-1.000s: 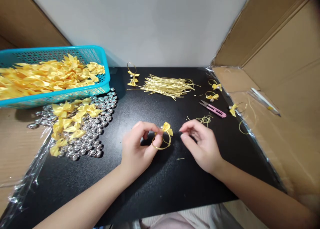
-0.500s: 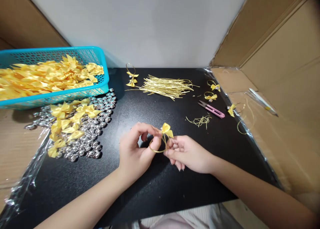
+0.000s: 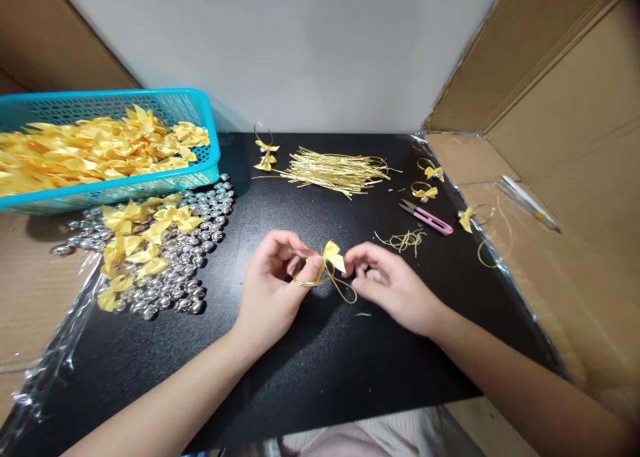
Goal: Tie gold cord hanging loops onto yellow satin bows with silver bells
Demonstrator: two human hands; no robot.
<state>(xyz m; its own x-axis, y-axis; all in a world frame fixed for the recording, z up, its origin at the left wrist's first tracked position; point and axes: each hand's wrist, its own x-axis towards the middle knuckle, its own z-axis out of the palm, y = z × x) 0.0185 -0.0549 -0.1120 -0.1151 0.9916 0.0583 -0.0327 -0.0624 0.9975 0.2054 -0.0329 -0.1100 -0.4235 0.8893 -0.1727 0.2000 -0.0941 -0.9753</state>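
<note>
Upper-L basket (image 3: 212,144): smooth, semi-gloss plastic; beads (image 3: 170,285) below it mirror-shiny, metal-look. Ctr bow (image 3: 333,257): satiny cloth w/ metallic-sheen cord (image 3: 309,284). Tabletop (image 3: 280,390) semi-gloss w/ fine grain; R-side panel (image 3: 570,77) matt cardboard.

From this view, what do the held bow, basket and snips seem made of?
Yellow bow: probably satin ribbon, given its soft sheen. Turquoise perforated basket: likely molded plastic, glossy rim. Thread snips: grey metallic-looking blades; smooth pink handle, plastic or painted metal.
</note>
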